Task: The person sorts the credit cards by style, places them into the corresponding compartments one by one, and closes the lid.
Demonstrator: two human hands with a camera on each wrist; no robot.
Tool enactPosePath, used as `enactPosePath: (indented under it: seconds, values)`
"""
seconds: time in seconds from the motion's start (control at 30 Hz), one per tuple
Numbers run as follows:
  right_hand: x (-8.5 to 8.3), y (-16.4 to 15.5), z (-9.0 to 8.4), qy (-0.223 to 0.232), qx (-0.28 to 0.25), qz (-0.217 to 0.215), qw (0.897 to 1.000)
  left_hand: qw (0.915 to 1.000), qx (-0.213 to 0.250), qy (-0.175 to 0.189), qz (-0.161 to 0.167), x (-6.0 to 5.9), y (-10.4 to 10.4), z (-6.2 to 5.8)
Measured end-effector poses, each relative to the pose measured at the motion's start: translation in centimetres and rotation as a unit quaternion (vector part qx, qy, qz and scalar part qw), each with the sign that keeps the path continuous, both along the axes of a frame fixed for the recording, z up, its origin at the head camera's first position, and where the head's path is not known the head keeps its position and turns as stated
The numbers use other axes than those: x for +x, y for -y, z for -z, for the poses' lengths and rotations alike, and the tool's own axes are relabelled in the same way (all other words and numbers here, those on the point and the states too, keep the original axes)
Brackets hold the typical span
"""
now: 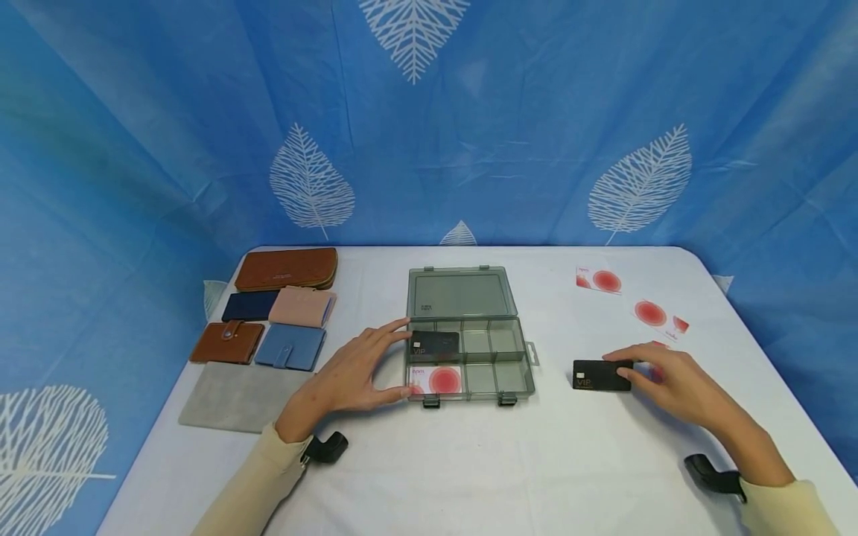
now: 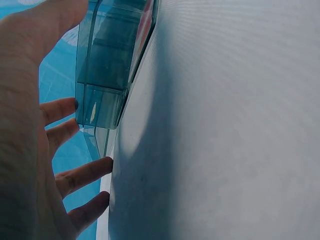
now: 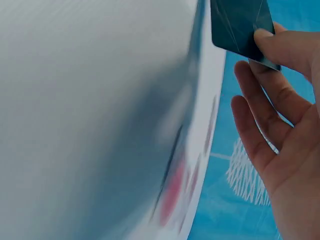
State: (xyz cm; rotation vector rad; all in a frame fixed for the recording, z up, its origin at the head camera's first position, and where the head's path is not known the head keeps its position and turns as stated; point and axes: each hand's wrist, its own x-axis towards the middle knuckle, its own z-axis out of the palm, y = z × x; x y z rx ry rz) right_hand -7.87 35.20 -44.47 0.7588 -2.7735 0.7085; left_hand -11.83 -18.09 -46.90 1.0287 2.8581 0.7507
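Pinching a black VIP card [image 1: 601,375] at its edge, the right hand [image 1: 677,381] lifts it off the table [image 1: 509,461]. Left hand [image 1: 348,372] fingers spread straight, resting against the clear compartment box [image 1: 499,380].

We note a white cloth-covered table [image 1: 469,461] with rounded far corners. On its left lie a long brown leather wallet [image 1: 286,269], a navy wallet [image 1: 249,306], a pink wallet [image 1: 302,307], a small brown snap wallet [image 1: 226,342], a blue snap wallet [image 1: 290,347] and a grey felt pouch [image 1: 231,398]. At centre stands an open smoky-grey plastic compartment box [image 1: 469,327]. On the right lie white cards with red circles [image 1: 599,280].
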Motion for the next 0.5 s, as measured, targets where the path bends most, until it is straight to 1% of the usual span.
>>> enactPosePath:
  seconds: [0.17,0.23,0.37,0.5]
  values:
    - [-0.7,1.5,-1.1,-0.034,-0.042,0.0,0.999,1.0,0.002,-0.001,0.003,0.0,0.0,0.0]
    - [-1.0,2.2,-1.7,-0.042,-0.048,0.005,0.998,1.0,0.003,0.0,0.002,0.1,0.0,-0.1]
    - [-1.6,3.8,-2.8,-0.038,-0.048,0.014,0.998,1.0,0.001,-0.001,0.0,0.1,0.1,0.0]
    - [-2.3,5.7,-3.6,-0.033,-0.049,0.017,0.998,1.0,0.001,-0.004,0.001,0.0,0.0,0.0]
